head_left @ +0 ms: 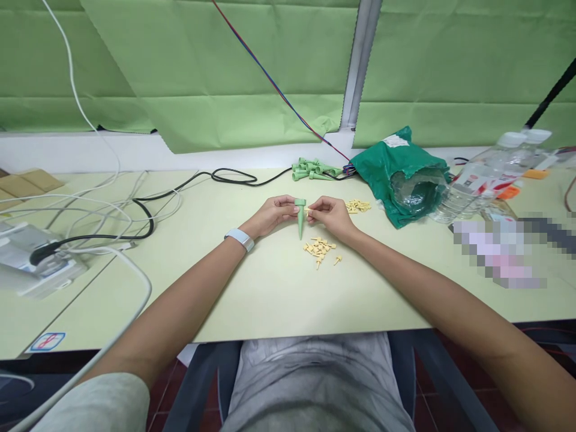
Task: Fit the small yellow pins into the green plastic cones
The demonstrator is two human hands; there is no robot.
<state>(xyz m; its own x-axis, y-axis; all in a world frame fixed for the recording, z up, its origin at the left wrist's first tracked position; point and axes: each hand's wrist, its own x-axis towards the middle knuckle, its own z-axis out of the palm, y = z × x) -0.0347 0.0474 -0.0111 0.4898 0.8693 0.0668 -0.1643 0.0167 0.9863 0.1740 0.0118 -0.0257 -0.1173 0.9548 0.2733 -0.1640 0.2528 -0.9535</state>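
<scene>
My left hand (pixel 275 215) is closed on a green plastic watering spike (pixel 300 223), which it keeps upright with the point down above the table. From the right, my right hand (pixel 332 216) pinches a small yellow peg (pixel 306 211) against the spike's side, just below its wide cap. How deep the peg sits in the spike cannot be made out. Below the hands lies a loose pile of yellow pegs (pixel 319 246), with a single yellow peg (pixel 338 260) apart to its right. A second pile of yellow pegs (pixel 359 206) is just beyond my right hand.
Several green spikes (pixel 312 169) lie heaped at the back of the table (pixel 252 300). A torn green plastic bag (pixel 382 174) and clear bottles (pixel 486 174) stand at the right. Black cable (pixel 234 175), white cables and a power strip (pixel 40 258) occupy the left.
</scene>
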